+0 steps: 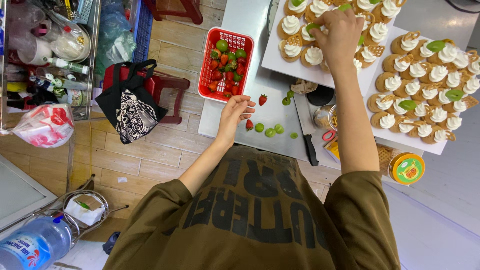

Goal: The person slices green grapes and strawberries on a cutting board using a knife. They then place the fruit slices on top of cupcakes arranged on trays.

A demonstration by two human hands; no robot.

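Viewed from above, head camera. Right hand (341, 31) at upper centre-right of the frame, fingers curled down over the near white tray (272, 55) of cream-topped pastries (314, 56), apparently pinching a green fruit slice (312, 26) between fingertips, though the grip itself is hidden under the knuckles and cannot be confirmed. Left hand (234, 111) at centre frame, resting at the edge of the steel counter (240, 20), fingers loosely spread and holding nothing, just beside a cut strawberry (249, 124) and a row of green grape halves (270, 131). Red basket (206, 75) of strawberries and green fruit sitting upper centre, overhanging the counter edge toward the floor. Black-handled knife (308, 135) lying right of the fruit pieces, blade pointing up-frame, close to the right forearm. Second tray (372, 120) of finished pastries at right, several already topped with green slices. Risks noted: cream swirls easily smeared by the heel of the right hand or by too firm a placement; neighbouring pastries tightly packed, so easily nudged; loose grape halves near the counter edge liable to roll off if brushed by the left hand; basket liable to tip if bumped; forearm passing over the knife on each reach.
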